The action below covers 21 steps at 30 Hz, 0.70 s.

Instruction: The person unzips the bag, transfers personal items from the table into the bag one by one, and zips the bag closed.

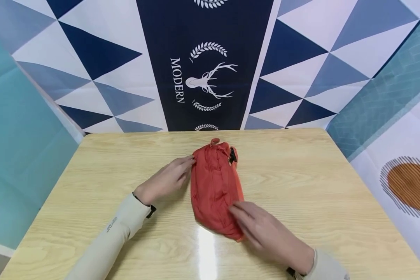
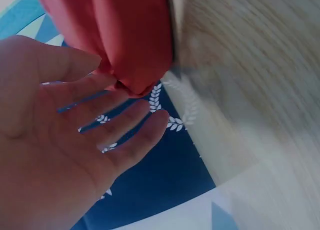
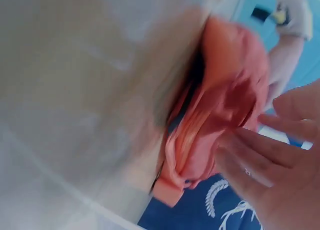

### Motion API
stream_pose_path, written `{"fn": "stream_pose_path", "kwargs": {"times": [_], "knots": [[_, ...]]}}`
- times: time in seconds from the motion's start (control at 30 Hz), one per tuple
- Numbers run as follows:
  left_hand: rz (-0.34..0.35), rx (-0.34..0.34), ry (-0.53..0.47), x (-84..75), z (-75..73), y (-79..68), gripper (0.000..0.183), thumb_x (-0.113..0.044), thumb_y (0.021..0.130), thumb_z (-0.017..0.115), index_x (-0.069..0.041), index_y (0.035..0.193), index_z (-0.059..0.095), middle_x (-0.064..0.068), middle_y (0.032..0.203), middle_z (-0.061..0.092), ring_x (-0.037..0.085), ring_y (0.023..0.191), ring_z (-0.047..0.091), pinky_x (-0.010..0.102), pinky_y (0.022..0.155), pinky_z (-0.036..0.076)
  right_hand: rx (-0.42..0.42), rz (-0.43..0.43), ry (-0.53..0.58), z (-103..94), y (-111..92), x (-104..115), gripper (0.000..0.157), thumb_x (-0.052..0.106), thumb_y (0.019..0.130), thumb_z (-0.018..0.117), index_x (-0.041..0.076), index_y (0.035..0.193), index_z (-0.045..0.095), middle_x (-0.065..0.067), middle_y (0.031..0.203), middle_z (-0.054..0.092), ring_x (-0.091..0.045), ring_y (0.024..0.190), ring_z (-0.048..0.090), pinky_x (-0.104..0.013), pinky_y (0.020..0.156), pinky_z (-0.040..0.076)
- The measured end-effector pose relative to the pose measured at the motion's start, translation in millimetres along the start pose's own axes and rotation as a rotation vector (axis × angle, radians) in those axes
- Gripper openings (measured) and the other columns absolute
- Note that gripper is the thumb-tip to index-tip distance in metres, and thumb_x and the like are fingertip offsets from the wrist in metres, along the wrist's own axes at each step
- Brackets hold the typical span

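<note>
A red zippered bag (image 1: 213, 190) lies on the table, with an orange edge along its right side and a black buckle (image 1: 233, 154) near its far end. My left hand (image 1: 169, 177) is at the bag's far left corner; in the left wrist view its fingers (image 2: 132, 125) are spread and nearly straight, the thumb and forefinger against the red cloth. On the near right side, my right hand (image 1: 266, 229) rests its extended fingers on the bag. The right wrist view, partly blurred, shows these fingers (image 3: 255, 150) against the bag's orange-red side (image 3: 225, 104).
The wooden table (image 1: 126, 155) reaches back to a patterned cloth (image 1: 203, 97) with triangles and a deer print. Pale blue hanging cloth (image 1: 17, 136) stands at the left, and another sheet with a brown circle (image 1: 411, 186) at the right.
</note>
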State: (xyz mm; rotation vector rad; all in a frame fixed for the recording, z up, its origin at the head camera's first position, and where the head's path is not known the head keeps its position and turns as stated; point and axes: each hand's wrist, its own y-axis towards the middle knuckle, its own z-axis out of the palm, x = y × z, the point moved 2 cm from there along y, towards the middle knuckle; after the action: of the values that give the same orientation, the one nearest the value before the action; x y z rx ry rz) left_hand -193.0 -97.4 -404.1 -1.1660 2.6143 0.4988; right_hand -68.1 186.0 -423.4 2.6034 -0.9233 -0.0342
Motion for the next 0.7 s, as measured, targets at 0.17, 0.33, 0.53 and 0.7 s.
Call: {"fn": "stream_pose_path", "kwargs": {"times": [0.17,0.33,0.53,0.7], "knots": [[-0.064,0.14,0.144,1.0,11.2,0.5,0.044,-0.01,0.101,0.052,-0.005,0.144,0.051,0.014,0.151,0.045,0.037,0.139,0.041,0.061,0.109,0.032,0.113,0.042,-0.023,-0.5,-14.2,12.8,0.036,0.03,0.099,0.06,0.018,0.134,0.064,-0.015,0.147,0.048,-0.026,0.125,0.055,-0.043,0.093,0.052],[-0.131,0.18,0.242,-5.2,11.3,-8.5,0.036,-0.014,0.101,0.054,-0.01,0.136,0.059,0.011,0.14,0.057,0.039,0.13,0.048,0.068,0.105,0.029,0.102,0.126,-0.051,-3.3,-16.4,2.6,0.035,0.027,0.094,0.068,0.012,0.126,0.07,-0.018,0.14,0.055,-0.03,0.124,0.057,-0.046,0.095,0.051],[-0.121,0.171,0.273,-14.6,11.9,-23.8,0.018,-0.013,0.097,0.062,-0.006,0.112,0.07,0.012,0.107,0.066,0.035,0.096,0.06,0.058,0.09,0.044,0.107,0.161,-0.122,-5.2,-12.7,-26.8,0.034,0.011,0.088,0.071,0.001,0.121,0.07,-0.024,0.135,0.058,-0.041,0.122,0.057,-0.051,0.097,0.048],[-0.085,0.156,0.25,-25.6,14.1,-34.3,0.012,-0.012,0.096,0.065,-0.006,0.102,0.072,0.009,0.094,0.06,0.031,0.086,0.058,0.053,0.081,0.048,0.145,0.148,-0.273,-4.8,0.0,-56.3,0.038,0.009,0.086,0.073,-0.004,0.121,0.067,-0.025,0.137,0.056,-0.046,0.122,0.054,-0.054,0.096,0.048]]}}
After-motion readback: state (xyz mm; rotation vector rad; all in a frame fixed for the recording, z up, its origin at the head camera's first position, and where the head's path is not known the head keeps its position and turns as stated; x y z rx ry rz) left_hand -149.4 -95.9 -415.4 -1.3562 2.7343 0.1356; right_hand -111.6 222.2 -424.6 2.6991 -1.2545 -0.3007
